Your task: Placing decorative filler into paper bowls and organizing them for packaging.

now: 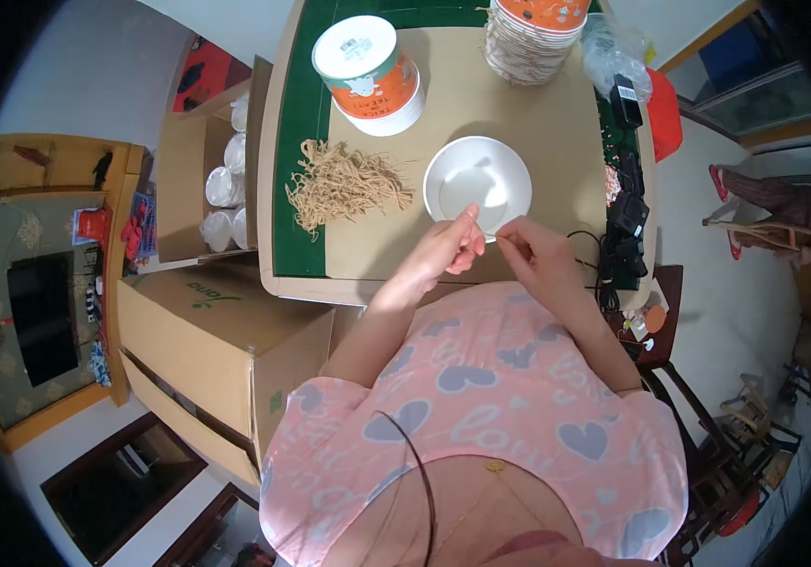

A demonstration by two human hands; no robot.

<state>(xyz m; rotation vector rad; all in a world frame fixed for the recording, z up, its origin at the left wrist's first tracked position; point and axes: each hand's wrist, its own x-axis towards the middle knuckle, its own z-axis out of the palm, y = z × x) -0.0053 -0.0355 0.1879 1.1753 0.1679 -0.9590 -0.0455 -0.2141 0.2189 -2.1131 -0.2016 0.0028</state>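
Left grip (445, 249), right grip (543, 253), fingers curled, hold unclear, white bowl (477, 180) directly ahead

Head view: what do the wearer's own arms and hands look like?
Left hand and right hand are ungloved, with no rings, watch or cables visible. Forearms are bare. The pink top has short sleeves and a print of grey-blue hearts and pale lettering.

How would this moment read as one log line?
left hand: by near rim of white bowl | right hand: same rim | twine pile: left of bowl
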